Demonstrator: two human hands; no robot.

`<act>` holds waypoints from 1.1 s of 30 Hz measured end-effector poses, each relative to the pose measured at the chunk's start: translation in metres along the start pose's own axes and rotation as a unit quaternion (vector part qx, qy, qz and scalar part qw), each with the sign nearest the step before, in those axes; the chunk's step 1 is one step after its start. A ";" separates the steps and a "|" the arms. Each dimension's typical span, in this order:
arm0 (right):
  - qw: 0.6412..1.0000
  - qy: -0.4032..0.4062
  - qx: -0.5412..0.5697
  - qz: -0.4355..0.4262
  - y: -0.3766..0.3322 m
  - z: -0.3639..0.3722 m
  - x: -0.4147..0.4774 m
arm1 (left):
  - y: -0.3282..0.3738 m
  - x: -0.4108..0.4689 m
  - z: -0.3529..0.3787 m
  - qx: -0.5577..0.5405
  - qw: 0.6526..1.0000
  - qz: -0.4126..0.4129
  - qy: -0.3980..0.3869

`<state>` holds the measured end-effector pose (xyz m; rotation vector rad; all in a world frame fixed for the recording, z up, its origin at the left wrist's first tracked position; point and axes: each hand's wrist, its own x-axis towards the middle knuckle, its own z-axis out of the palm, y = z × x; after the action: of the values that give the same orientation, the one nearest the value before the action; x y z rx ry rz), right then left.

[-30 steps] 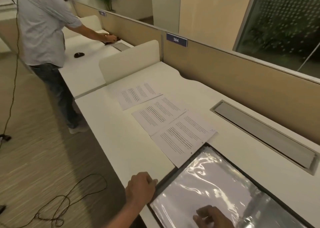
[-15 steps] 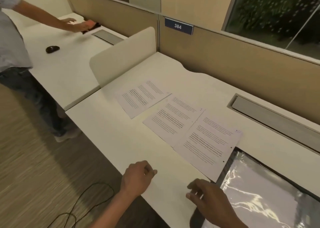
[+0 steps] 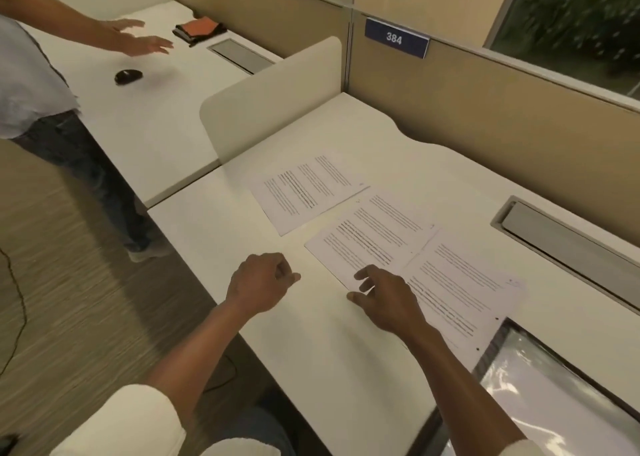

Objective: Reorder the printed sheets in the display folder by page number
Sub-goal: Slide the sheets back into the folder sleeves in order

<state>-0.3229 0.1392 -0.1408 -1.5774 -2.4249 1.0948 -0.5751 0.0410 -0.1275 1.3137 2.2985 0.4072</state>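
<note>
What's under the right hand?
The near corner of the middle sheet and an edge of the nearest sheet lie under the right hand; where they meet is covered.

Cannot read page numbers on the printed sheets (image 3: 374, 237) beside the display folder (image 3: 488, 353), itself cut off by the bottom-right edges.
</note>
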 end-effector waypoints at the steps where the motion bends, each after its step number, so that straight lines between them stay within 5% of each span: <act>1: 1.000 0.001 0.003 0.002 -0.007 0.003 0.012 | -0.003 0.014 -0.005 0.000 1.000 0.000 0.004; 9: 0.990 0.062 0.087 0.093 -0.075 0.022 0.125 | -0.040 0.166 -0.052 -0.002 0.999 0.051 -0.008; 18: 0.930 0.185 0.205 0.244 -0.117 0.016 0.214 | -0.049 0.336 -0.092 0.013 0.996 0.082 -0.039; 33: 0.824 0.277 0.314 0.380 -0.132 0.033 0.269 | -0.012 0.401 -0.060 -0.014 0.996 0.030 -0.082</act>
<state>-0.5684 0.3112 -0.1758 -2.1881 -0.9042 1.0989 -0.7909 0.3803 -0.1789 1.3521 2.1158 0.3380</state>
